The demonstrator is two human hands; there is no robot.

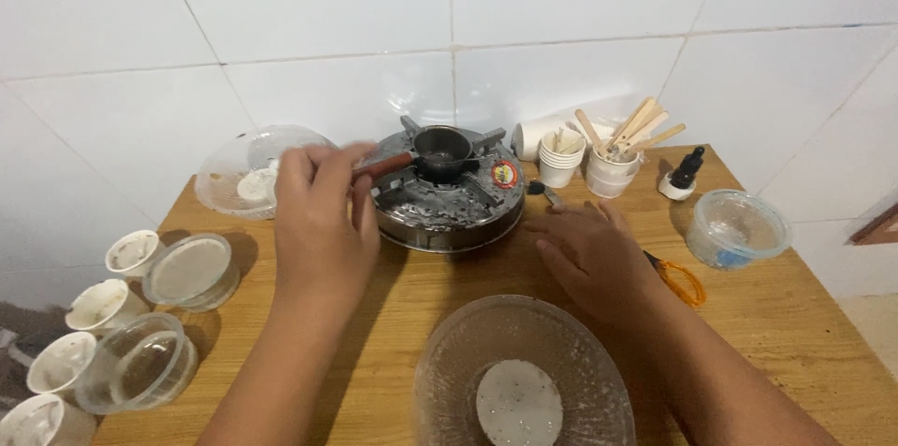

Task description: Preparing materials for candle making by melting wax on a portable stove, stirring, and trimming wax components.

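Observation:
A round metal stove [449, 212] stands at the back middle of the wooden table [776, 315]. A small dark pot [441, 149] with a reddish-brown handle [382, 166] sits on top of it. My left hand [318, 222] grips the end of that handle. My right hand [594, 254] rests flat on the table just right of the stove, fingers spread, holding nothing. Orange-handled scissors [681, 281] lie partly under its wrist.
A clear bowl [524, 376] with a white disc lies near me. Clear lidded tubs [192, 270] and white cups [98, 304] line the left edge. A clear dome [245, 170], paper cups with wooden sticks [610, 165], a dropper bottle [680, 175] and a clear container [737, 227] stand behind.

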